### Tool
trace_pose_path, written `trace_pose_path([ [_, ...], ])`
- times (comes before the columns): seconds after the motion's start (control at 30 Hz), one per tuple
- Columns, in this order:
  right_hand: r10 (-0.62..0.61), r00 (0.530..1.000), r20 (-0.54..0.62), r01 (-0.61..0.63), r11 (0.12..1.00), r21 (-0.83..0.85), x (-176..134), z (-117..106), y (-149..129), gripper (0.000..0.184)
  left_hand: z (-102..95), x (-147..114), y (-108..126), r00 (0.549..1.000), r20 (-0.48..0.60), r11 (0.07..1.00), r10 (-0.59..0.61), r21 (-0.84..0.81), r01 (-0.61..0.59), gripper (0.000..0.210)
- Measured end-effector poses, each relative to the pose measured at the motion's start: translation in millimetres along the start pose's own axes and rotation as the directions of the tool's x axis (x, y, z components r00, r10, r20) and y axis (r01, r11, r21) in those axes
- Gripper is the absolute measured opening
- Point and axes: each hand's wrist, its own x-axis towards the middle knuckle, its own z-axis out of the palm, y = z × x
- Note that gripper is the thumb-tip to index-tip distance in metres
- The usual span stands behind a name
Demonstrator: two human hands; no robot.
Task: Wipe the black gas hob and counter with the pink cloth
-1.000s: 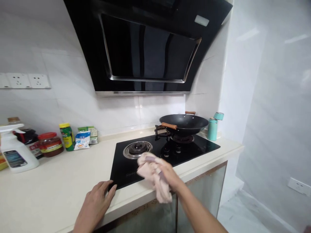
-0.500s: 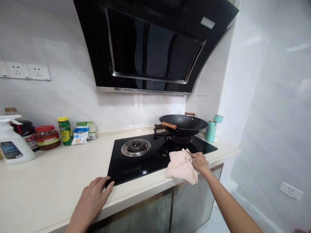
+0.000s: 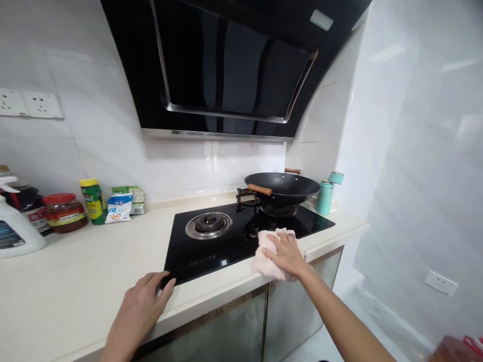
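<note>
My right hand (image 3: pixel 289 255) lies on top of a pale pink cloth (image 3: pixel 264 261), fingers spread over it. The cloth rests across the front edge of the black gas cooktop (image 3: pixel 234 246) and the counter's front strip, just below the control knobs (image 3: pixel 253 231). At the cooktop's front left corner, my left hand (image 3: pixel 145 301) rests on the counter, thumb and fingers apart, fingertips touching the corner. A black wok (image 3: pixel 283 187) with wooden handles sits on the right burner. The left burner (image 3: pixel 209 224) is bare.
A teal bottle (image 3: pixel 324 198) with its lid flipped up stands right of the wok. On the left are a white spray bottle (image 3: pixel 18 226), a red-lidded jar (image 3: pixel 65 213), a green yellow-capped container (image 3: pixel 93 201) and seasoning packets (image 3: pixel 119 207). A black range hood (image 3: pixel 226 70) overhangs the cooktop.
My right hand has shifted from gripping the cloth's right edge to lying over its top. The cloth looks flatter and more bunched under the palm. My left hand stays at the corner.
</note>
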Motion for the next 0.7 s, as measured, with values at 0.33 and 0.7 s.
trace_pose_path([
  [0.33, -0.407, 0.876, 0.257, 0.328, 0.895, 0.302, -17.9, 15.8, -172.4, 0.087, 6.4, 5.9, -10.8, 0.999, -0.002, 0.999, 0.041, 0.030, -0.041, 0.051],
  [0.7, -0.567, 0.812, 0.135, 0.517, 0.808, 0.282, 12.1, 19.9, -178.4, 0.054, 5.9, 15.5, -23.0, 1.000, -0.007, 1.000, 0.030, -0.002, -0.030, 0.049],
])
